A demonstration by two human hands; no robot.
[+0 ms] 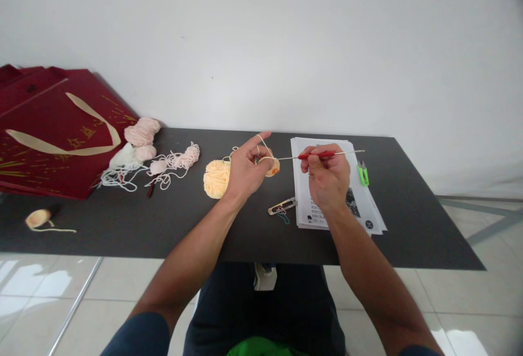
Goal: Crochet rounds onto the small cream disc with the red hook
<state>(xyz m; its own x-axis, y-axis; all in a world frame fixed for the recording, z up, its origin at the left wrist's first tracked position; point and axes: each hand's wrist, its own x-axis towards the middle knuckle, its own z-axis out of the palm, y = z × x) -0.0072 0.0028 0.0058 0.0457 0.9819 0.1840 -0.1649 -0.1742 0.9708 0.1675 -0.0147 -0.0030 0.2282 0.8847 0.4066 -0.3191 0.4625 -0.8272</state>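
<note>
The left hand (247,168) is above the worktop (253,244), and its fingers are closed on a small crocheted piece (273,170), which is pale with an orange spot. The index finger of this hand is raised, and a light yarn strand (265,143) passes over it and comes down to the piece. The right hand (329,176) is over the printed sheets (306,217); its fingers grip the red handle of a crochet hook (322,155), thumb below and other fingers around. The metal shaft of the hook comes out at both sides of the handle, and its left end reaches to the crocheted piece, but I cannot tell if it is inside a stitch. Just beside the left wrist lies a yellow yarn ball (216,179). Between the two forearms there is a metal thread snips (281,206), touching the sheets, with a small teal marker (283,216) near it. To the right of the sheets lies a green thread snips (363,174). More to the left are pink yarn (142,132) and white yarn (123,157), beside a dark red bag (61,111). Near the front edge, well apart, another small crocheted cup (38,218) lies with its yarn tail.
</note>
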